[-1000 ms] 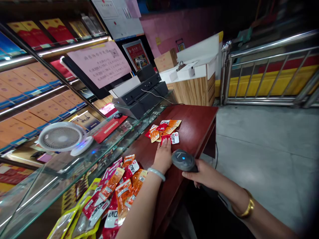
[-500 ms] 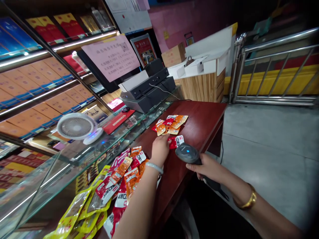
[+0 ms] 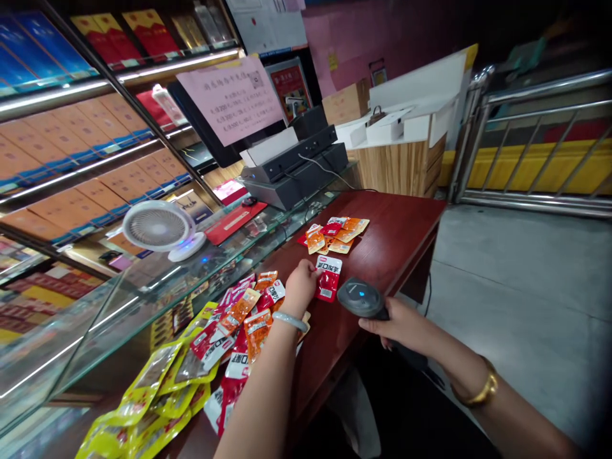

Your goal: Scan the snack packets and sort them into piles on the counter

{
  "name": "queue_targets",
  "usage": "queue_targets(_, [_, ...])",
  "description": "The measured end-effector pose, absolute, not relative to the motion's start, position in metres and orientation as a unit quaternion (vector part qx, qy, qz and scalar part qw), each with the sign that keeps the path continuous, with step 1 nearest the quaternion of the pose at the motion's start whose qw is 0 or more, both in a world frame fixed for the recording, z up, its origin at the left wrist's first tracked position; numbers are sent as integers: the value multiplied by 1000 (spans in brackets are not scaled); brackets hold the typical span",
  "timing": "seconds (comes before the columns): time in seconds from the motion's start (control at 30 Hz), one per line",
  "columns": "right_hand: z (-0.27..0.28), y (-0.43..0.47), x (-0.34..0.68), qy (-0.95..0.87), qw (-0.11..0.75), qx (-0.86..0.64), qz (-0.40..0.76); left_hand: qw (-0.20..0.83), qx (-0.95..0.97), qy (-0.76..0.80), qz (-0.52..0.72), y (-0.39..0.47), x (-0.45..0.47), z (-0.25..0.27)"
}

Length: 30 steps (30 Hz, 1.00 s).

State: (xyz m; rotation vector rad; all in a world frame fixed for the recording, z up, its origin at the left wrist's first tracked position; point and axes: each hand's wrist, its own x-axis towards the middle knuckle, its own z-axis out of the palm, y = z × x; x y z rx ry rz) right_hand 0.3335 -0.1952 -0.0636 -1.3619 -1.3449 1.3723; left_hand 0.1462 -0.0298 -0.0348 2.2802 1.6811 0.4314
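Observation:
My left hand (image 3: 303, 284) pinches the left edge of a red and white snack packet (image 3: 329, 278) over the brown table. The packet's printed face is turned up. My right hand (image 3: 399, 324) is wrapped round the handle of a dark barcode scanner (image 3: 361, 298); a blue light glows on its head, which points toward the packet. Beyond the packet lies a small pile of orange and red packets (image 3: 342, 233). Left of my left forearm spreads a bigger heap of red, orange and pink packets (image 3: 258, 328), beside long yellow packets (image 3: 148, 382).
A glass display counter (image 3: 102, 325) runs along the left, with a white fan (image 3: 157, 226) and a red mat (image 3: 236, 223) on it. Cash-register equipment (image 3: 296, 169) stands behind the table (image 3: 392, 213). A metal railing (image 3: 540, 146) is at the right.
The red and white packet has been turned, so it now stands lengthwise away from me, more of its face showing. The scanner stays in my right hand; the view has shifted slightly.

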Motion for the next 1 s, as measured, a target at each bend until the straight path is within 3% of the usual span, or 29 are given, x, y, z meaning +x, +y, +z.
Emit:
queue_targets(0.13, [-62, -196, 321, -536, 383, -507, 556, 152, 768, 588, 205, -37, 131, -35])
queue_targets(0.47, [-57, -191, 303, -552, 366, -490, 566, 154, 756, 603, 201, -44, 112, -30])
queue_targets(0.7, [-14, -161, 294, -609, 329, -471, 547, 53, 730, 675, 95, -52, 35, 12])
queue_targets(0.9, [11, -124, 273, -637, 310, -372, 600, -7, 700, 714, -18, -57, -34, 16])
queue_targets(1.0, [8, -110, 261, -634, 306, -365, 610, -87, 710, 698, -16, -58, -34, 15])
